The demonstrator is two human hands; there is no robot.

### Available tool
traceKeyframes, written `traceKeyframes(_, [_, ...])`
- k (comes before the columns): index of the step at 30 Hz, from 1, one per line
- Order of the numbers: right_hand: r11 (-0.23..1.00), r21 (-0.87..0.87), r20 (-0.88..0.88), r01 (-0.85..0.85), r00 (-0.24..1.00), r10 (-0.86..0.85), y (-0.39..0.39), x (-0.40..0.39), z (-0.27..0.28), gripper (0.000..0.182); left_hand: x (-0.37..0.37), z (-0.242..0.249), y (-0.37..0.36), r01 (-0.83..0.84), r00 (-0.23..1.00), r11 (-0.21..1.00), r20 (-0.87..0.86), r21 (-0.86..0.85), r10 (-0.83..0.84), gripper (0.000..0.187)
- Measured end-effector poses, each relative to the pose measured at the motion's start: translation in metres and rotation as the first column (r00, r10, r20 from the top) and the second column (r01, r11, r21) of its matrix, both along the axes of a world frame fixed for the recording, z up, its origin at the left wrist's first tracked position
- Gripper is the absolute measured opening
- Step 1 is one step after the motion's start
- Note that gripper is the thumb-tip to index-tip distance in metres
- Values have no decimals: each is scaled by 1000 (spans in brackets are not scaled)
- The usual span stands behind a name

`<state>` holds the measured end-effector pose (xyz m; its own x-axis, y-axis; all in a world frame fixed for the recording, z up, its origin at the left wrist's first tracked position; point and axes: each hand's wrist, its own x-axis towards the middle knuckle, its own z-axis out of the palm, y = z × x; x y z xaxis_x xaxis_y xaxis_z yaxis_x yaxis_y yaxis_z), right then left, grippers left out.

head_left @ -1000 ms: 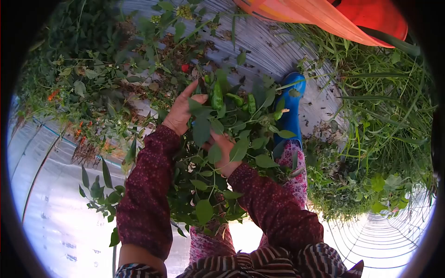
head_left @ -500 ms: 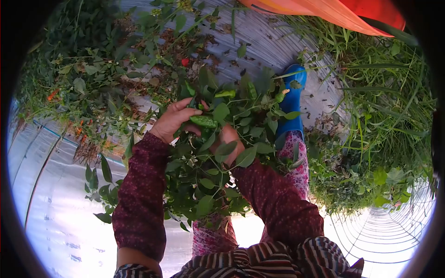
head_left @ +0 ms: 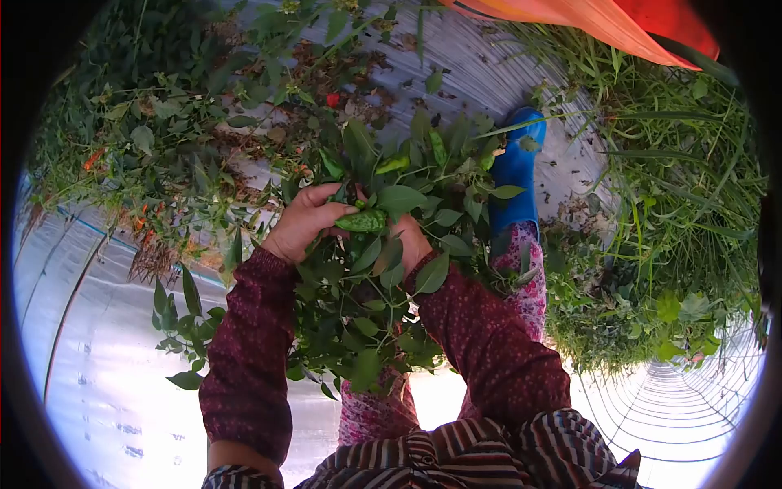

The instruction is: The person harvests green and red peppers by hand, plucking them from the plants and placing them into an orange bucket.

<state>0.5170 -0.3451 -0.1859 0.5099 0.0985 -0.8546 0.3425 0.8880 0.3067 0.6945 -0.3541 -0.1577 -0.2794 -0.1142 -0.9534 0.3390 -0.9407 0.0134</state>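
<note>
My left hand [head_left: 303, 222] is closed at the left end of a wrinkled green pepper [head_left: 361, 221], its thumb lying along the top and its fingers curled under leaves. From the right, my right hand [head_left: 410, 243] reaches into the same pepper plant [head_left: 366, 326]; foliage covers its fingers. Just beyond my hands hang a lighter green pepper [head_left: 393, 165] and two darker ones, one upright at the right [head_left: 438, 148] and one at the left [head_left: 331, 164]. Leaves hide most of the stems.
A blue boot [head_left: 517, 179] stands right of the plant on grey ground sheeting [head_left: 464, 73]. At the top right is an orange-red plastic item [head_left: 586, 24]. Tall grass [head_left: 668, 155] grows on the right. A red pepper [head_left: 332, 99] lies among dry leaves; more plants fill the left.
My left thumb has come down onto the green pepper, which has shifted slightly right and down. A broad leaf has swung across above my right hand. The view has tilted a little.
</note>
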Motion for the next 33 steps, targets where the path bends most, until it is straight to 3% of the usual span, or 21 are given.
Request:
traceKeyframes(1, [1000, 1, 1, 0, 1000, 0, 13, 1, -6, 38, -1, 4, -1, 2, 999, 1000, -39, -1, -2, 25])
traceKeyframes(2, [977, -196, -6, 81, 996, -84, 31, 4, -13, 39, -7, 7, -2, 2, 999, 1000, -37, 0, -2, 25])
traceKeyframes(3, [910, -384, 1, 156, 986, -168, 31, 9, -10, 40, -18, 11, -4, 113, 990, 992, -83, -58, -117, 28])
traceKeyframes(4, [915, -381, 85, 133, 990, -109, 24, 1, -15, 44, -24, 17, -3, 217, 965, 969, -123, -114, -231, 31])
traceKeyframes(6, [879, -435, 141, 197, 979, -149, 32, 3, -16, 44, -22, 28, -6, 166, 979, 982, -103, -95, -176, 33])
traceKeyframes(9, [900, -423, 175, 102, 984, -29, 33, -3, -22, 37, -17, 34, -13, 93, 990, 988, -90, -124, -104, 39])
traceKeyframes(10, [935, -324, 233, 141, 970, -66, 31, -3, -24, 33, -14, 38, -16, 55, 996, 991, -68, -119, -63, 41])
traceKeyframes(12, [968, -126, 84, 216, 975, -207, 30, 4, -18, 20, -5, 46, -28, 60, 998, 989, -7, -135, -61, 51])
traceKeyframes(14, [971, -177, 121, 163, 982, -143, 32, 2, -29, 17, 7, 51, -26, -38, 998, 985, 50, -167, 47, 53])
traceKeyframes(15, [976, -87, 93, 199, 977, -191, 27, 2, -25, 14, 9, 54, -28, -135, 982, 969, 103, -206, 158, 55])
traceKeyframes(17, [970, 1, 69, 241, 968, -241, 28, 4, -23, 12, 11, 61, -36, -147, 971, 957, 148, -249, 187, 57])
traceKeyframes(18, [917, -397, 31, 20, 999, -9, 41, 5, -34, 12, 13, 62, -40, -139, 960, 956, 204, -257, 195, 51])
traceKeyframes(20, [659, -730, -90, -183, 981, 172, 36, 8, -35, 14, 19, 64, -51, -115, 949, 949, 249, -295, 192, 43])
traceKeyframes(21, [814, -571, -21, -102, 994, 109, 25, 7, -26, 16, 20, 65, -55, -106, 949, 944, 253, -311, 190, 43])
traceKeyframes(23, [919, -394, 47, -6, 999, 27, 21, 7, -28, 18, 23, 71, -64, -117, 965, 920, 175, -375, 194, 38])
traceKeyframes(24, [752, -651, -18, -103, 993, 121, 40, 6, -43, 20, 22, 75, -71, -68, 967, 926, 203, -372, 153, 35])
traceKeyframes(27, [643, -699, -127, -311, 940, 316, 30, 5, -39, 17, 23, 71, -71, -114, 975, 928, 138, -355, 172, 35])
traceKeyframes(28, [926, -376, 39, -37, 998, 55, 26, 8, -36, 15, 26, 66, -68, -121, 976, 948, 137, -294, 168, 35])
traceKeyframes(29, [967, 43, 81, 250, 964, -253, 23, 11, -34, 14, 28, 61, -65, -118, 977, 950, 137, -289, 163, 35])
traceKeyframes(31, [959, 52, 72, 278, 957, -281, 18, 14, -29, 16, 31, 49, -56, -20, 994, 978, 98, -210, 41, 41])
traceKeyframes(33, [952, 65, 53, 300, 951, -304, 12, 5, -21, 18, 32, 36, -44, -50, 997, 987, 52, -151, 59, 40])
